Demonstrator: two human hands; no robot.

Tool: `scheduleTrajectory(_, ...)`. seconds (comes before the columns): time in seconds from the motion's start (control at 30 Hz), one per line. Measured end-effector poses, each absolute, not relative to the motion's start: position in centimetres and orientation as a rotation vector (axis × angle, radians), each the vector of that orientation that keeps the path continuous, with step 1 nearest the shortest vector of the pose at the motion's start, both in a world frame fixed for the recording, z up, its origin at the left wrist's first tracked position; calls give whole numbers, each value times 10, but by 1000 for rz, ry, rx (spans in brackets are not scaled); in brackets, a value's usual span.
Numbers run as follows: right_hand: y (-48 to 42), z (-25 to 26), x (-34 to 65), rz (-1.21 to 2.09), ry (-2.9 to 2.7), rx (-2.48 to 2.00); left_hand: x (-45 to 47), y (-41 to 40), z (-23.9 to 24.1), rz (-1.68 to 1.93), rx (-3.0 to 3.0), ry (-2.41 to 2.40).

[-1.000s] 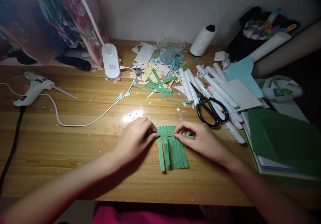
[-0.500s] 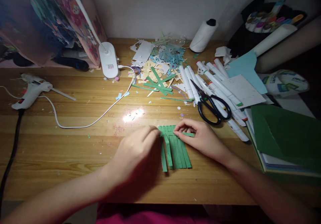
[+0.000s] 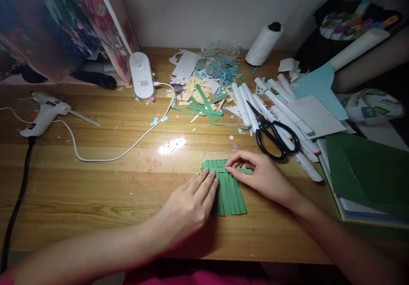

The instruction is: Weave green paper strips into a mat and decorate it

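Observation:
Several green paper strips [image 3: 230, 195] lie side by side on the wooden table, with a crosswise green paper strip [image 3: 245, 171] near their upper ends. My left hand [image 3: 194, 195] rests flat on the left strips, fingers stretched out and fingertips at the crosswise strip. It covers the lower part of those left strips. My right hand [image 3: 260, 172] pinches the crosswise strip between thumb and forefinger, and the strip's right end sticks out beneath the palm.
Black-handled scissors [image 3: 276, 138] lie over several white markers [image 3: 284, 110]. Paper scraps [image 3: 204, 84] are heaped toward the wall beside a thread spool [image 3: 264, 44]. A glue gun [image 3: 44, 112] and a lamp base [image 3: 142, 76] with a white cable occupy the left; green paper [image 3: 364, 174] is at right.
My left hand has gone from pinching at the strips' left edge to lying flat over them. A lifted strip is now down under it. My right hand keeps its pinch.

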State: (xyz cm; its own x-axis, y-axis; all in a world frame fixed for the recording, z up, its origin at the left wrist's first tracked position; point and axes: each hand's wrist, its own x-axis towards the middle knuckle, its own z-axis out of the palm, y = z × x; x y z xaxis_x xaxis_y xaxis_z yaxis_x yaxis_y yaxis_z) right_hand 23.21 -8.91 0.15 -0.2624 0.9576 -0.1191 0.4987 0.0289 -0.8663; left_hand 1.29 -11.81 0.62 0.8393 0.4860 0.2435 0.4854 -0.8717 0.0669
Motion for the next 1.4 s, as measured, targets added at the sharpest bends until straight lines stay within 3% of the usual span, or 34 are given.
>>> scheduleTrajectory(0.43,-98,0,224,960,-1950,-1390,15,-118,9,440,3015,813)
scheduleTrajectory(0.97,-100,-2,223,966,-1893,-1434,16,-122,4,308,3117,908)
scheduleTrajectory(1.4,-95,-2,223,600,-2165,-1195,18,-134,4,366,3108,952)
